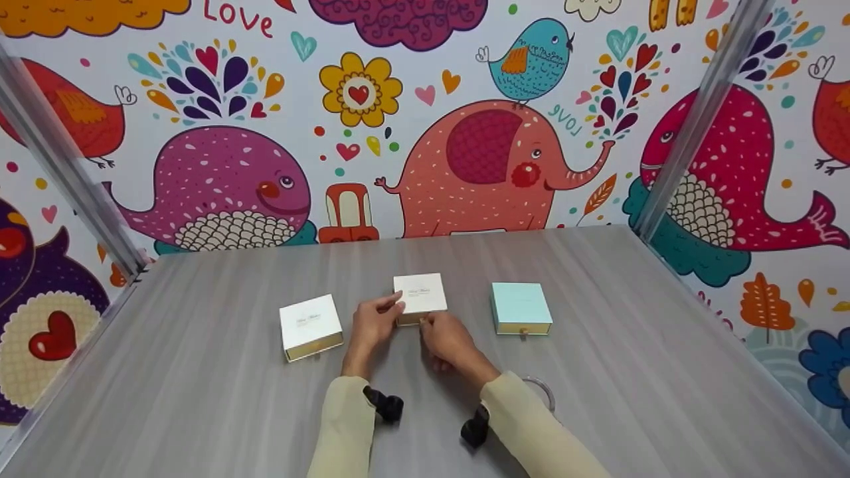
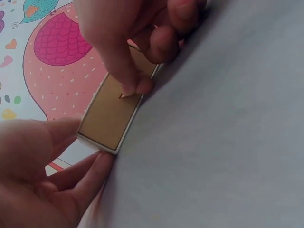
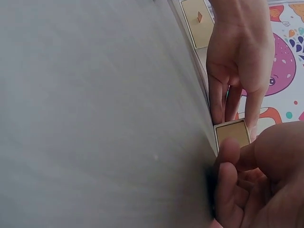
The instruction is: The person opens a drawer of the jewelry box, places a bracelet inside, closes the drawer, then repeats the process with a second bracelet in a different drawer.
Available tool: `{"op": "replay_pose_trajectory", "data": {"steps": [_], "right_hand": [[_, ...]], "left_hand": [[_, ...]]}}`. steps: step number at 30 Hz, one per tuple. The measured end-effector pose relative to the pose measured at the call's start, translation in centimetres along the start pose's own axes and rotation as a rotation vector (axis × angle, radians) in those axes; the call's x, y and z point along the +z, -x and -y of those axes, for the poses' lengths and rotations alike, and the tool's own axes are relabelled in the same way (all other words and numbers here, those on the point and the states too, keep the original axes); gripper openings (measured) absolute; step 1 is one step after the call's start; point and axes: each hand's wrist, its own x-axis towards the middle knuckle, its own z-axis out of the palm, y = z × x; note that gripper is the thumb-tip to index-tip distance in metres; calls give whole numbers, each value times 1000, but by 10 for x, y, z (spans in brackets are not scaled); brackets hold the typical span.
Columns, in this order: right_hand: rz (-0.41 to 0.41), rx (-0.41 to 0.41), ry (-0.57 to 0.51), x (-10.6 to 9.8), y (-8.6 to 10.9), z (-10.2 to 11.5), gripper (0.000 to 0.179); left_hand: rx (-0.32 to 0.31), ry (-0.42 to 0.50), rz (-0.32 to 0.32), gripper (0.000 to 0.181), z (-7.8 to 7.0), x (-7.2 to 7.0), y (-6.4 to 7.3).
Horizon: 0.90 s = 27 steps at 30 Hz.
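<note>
Brightly cartoon-printed white walls (image 1: 358, 162) surround a grey wood-grain table (image 1: 219, 358). On it, between both hands, I see a square white box with a gold front (image 1: 421, 291). I have the left hand (image 1: 374, 323) gripping its left side, while the right hand (image 1: 449, 338) pinches the small tab (image 2: 122, 96) at its front. Further out, I see a matching white box (image 1: 311, 324) to the left, a square turquoise box with a gold front (image 1: 520, 305) to the right, and a clear ring (image 1: 550, 393), partly hidden, beside the right sleeve (image 1: 531, 418).

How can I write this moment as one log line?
left hand: holds middle white box; right hand: pinches its pull tab; left white box, teal box: untouched
</note>
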Motion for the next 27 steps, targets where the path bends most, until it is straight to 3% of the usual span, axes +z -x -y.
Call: {"op": "replay_pose_trajectory", "data": {"steps": [11,17,21,27], "right_hand": [[-8,-12,1,0,6,-5,28],[40,-70,-31,-6,15,-7,32],[70,-61,-58,-13,21,-10,29],[-17,-28,-98,-30,30,-14,20]], "left_hand": [[-21,-3,-3,29,-7,3,0],[-52,-18,-7,27,-16,0,0],[-40,-2,-45,24,-26,-5,2],[4,21,-73,20,-39,-11,7]]}}
